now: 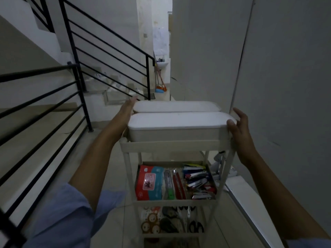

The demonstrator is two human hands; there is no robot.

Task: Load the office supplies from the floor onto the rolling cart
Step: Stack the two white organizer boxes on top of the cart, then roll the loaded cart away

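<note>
A white rolling cart (170, 145) stands in front of me in a narrow corridor. Two long white lidded boxes lie side by side on its top shelf, the near box (180, 125) and the far box (176, 106). My left hand (128, 109) lies flat against the left ends of both boxes. My right hand (238, 122) presses the right end of the near box, thumb on its lid corner. The middle shelf holds a red and teal packet (149, 182), pens and several staplers (198, 181). Scissors and tape rolls (172, 221) fill the shelf below.
A black stair railing (53, 108) runs along my left, with steps rising behind it. A white wall (286, 86) closes in on the right. Brooms (160, 86) lean at the corridor's far end under a small sink. Pale tiled floor lies between railing and cart.
</note>
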